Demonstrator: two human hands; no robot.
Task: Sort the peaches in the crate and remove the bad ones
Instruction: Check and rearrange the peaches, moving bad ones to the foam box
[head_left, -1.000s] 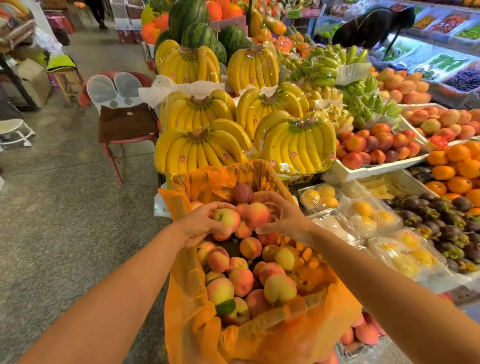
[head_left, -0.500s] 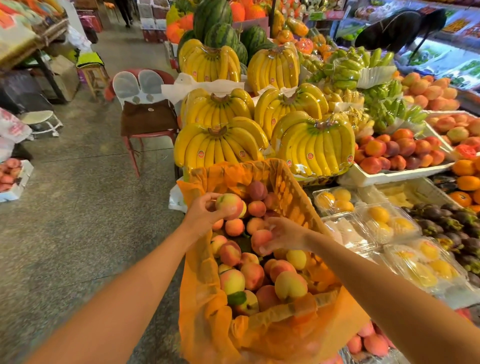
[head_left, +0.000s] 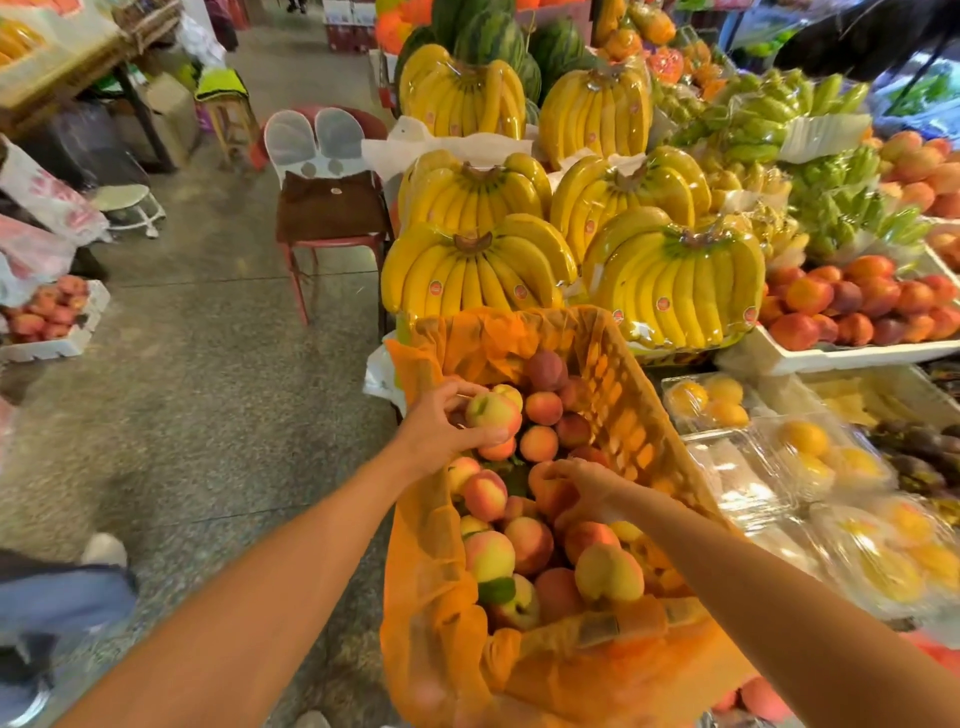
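The crate (head_left: 631, 400) is lined with orange net (head_left: 431, 577) that hangs over its walls and hides most of them; its near end is blurred. The left hand (head_left: 444, 431) reaches over the crate's left wall and grips a peach (head_left: 492, 412) above the pile, thumb under it and fingers curled over the top. The right hand (head_left: 589, 488) is down in the middle of the crate, fingers curled round a second peach (head_left: 548, 491), which it largely covers. The other peaches (head_left: 519, 545) lie heaped in the crate, the lower ones buried. Behind the crate stand wrapped bananas (head_left: 478, 275). Right of the crate, clear packs (head_left: 727, 467) of yellow fruit are smeared by blur. Left of the crate, a person's leg (head_left: 57, 603) is cut off by the edge.
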